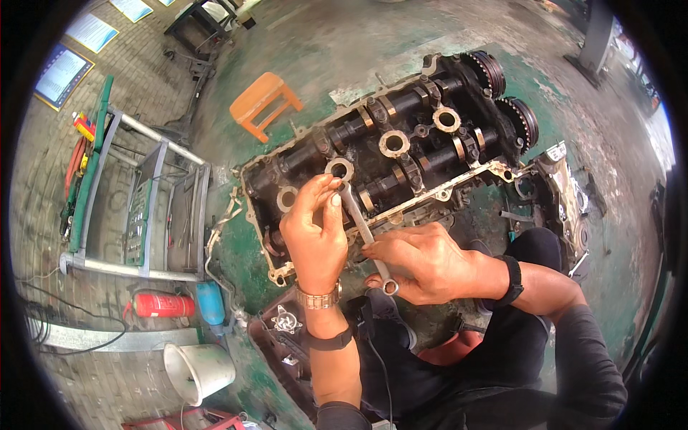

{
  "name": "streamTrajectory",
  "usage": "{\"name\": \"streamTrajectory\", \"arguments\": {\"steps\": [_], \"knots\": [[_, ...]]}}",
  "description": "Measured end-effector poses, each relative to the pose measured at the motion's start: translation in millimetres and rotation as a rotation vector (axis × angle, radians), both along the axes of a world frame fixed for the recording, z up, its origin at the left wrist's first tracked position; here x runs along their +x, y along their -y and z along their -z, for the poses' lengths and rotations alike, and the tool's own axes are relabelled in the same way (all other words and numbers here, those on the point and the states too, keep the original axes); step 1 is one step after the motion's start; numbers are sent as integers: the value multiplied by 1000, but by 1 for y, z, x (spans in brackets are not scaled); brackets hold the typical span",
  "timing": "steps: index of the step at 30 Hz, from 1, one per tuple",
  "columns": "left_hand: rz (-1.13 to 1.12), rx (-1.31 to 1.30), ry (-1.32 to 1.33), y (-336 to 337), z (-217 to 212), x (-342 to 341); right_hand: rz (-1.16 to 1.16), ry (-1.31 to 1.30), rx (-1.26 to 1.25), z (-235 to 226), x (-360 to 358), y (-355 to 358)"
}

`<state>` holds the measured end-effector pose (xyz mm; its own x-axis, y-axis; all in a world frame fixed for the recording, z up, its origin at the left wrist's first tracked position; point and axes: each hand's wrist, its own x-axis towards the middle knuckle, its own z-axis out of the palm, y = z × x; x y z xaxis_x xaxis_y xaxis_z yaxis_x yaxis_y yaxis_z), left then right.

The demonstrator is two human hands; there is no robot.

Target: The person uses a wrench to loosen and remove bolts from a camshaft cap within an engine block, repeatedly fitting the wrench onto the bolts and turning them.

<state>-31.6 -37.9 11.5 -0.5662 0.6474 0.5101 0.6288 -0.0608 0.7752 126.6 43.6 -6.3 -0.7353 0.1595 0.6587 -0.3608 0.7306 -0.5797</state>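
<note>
So here's a cylinder head (401, 143) sitting on a green-painted floor (322, 43) in the middle of the frame, both camshafts and their sprockets (upper right of the head) in place, spark plug wells open along the centre. The left hand (315, 229) is down on the near-left end of the head, fingers (319, 190) curled closed around the top end of a combination wrench (365, 233), pressing it onto a fastener I can't actually see under the hand. The right hand (423, 261) has its fingers wrapped shut on the lower end of that wrench, ring end poking out by the thumb near the centre-bottom of the frame.

My read: this is the cracking-loose or snugging-up stage on one of the cam cap bolts at that end. Can't tell which direction. Next move, I'd guess, needs a steady pull from the right hand while the left keeps the wrench head seated square so it doesn't slip and round the bolt.

Around it: orange stool (264, 102) at upper centre-left, metal rack (140, 208) on the left, red fire extinguisher (159, 306) and a white bucket (198, 370) at lower left, a timing cover (566, 193) lying to the right.
</note>
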Motion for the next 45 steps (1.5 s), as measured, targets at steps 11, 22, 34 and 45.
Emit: {"name": "streamTrajectory", "arguments": {"steps": [11,22,34,45], "knots": [[12,16,-16,-1,4,-3,84,-146,-167,-8,6,-20],[12,23,-35,0,1,-1,86,66,-439,-13,16,-31],[-2,15,-69,0,-1,0,75,-4,-1015,-19,3,-44],[-24,4,-53,-1,-1,2,87,24,-1140,-16,-1,-51]]}}
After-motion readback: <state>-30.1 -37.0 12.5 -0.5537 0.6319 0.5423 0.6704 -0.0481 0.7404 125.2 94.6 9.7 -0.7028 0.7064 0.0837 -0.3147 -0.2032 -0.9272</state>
